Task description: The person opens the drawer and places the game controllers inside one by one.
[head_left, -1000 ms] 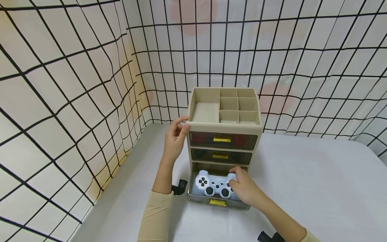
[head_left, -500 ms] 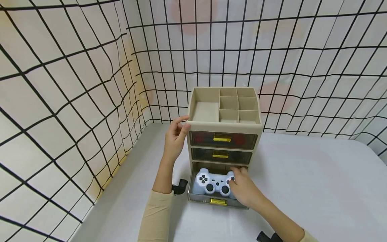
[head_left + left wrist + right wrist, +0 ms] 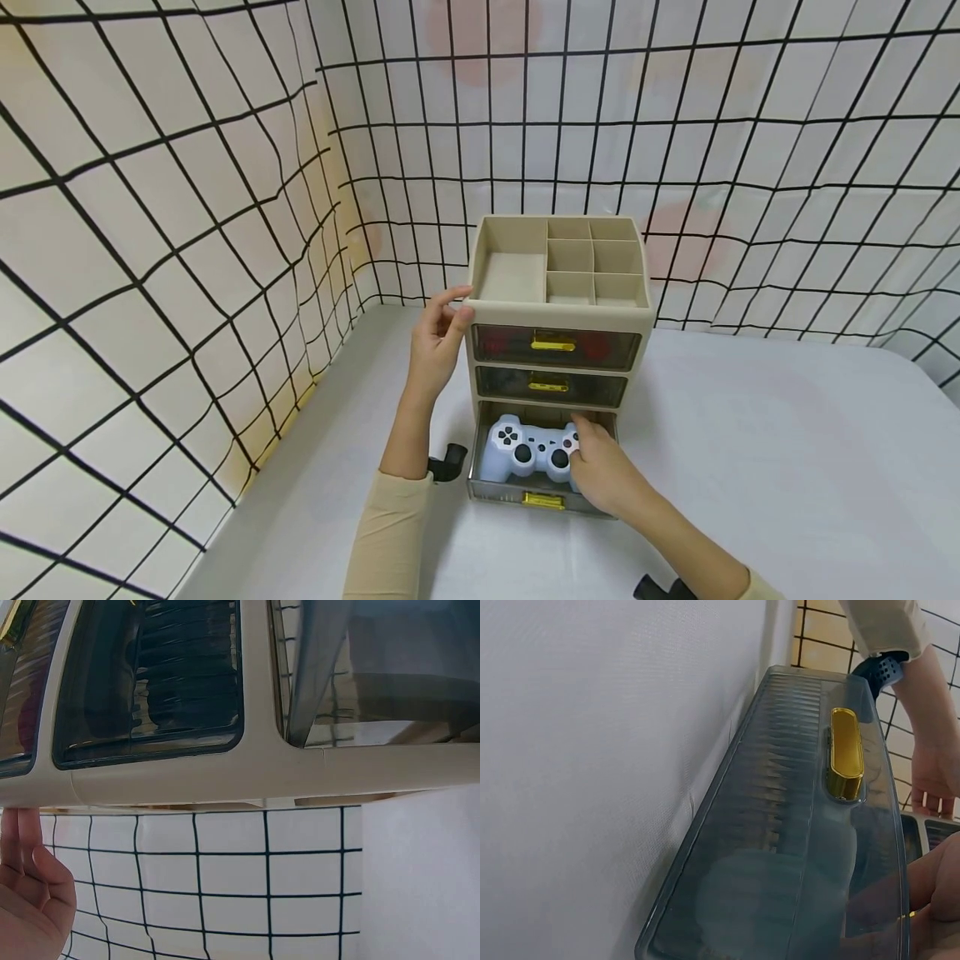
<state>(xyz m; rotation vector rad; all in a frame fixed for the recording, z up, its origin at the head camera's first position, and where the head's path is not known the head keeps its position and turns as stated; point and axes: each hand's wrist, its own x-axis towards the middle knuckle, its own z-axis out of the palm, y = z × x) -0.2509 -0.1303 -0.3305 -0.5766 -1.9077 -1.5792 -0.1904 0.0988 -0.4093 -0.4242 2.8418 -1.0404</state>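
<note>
A light blue game controller (image 3: 525, 447) with black thumbsticks is in the pulled-out bottom drawer (image 3: 498, 493) of a beige desktop organizer (image 3: 562, 312). My right hand (image 3: 606, 468) grips the controller's right end, its fingers over that side and hiding part of it. Near the organizer's upper left front corner, my left hand (image 3: 435, 342) rests its fingertips against the side. In the left wrist view, the left fingers (image 3: 28, 836) lie fairly straight at the beige edge. The right wrist view shows the smoky clear drawer front and its gold handle (image 3: 846, 754), with the right hand's fingers behind the plastic.
Two closed drawers with gold handles (image 3: 553, 342) sit above the pulled-out one. The organizer's top has a large compartment (image 3: 513, 277) and several small ones. A black wire grid (image 3: 555, 125) stands behind and to the left. A white cloth (image 3: 780, 450) covers the table.
The controller has shifted slightly up and away from the drawer front, with my right hand holding its end. My left hand stays at the organizer's corner.
</note>
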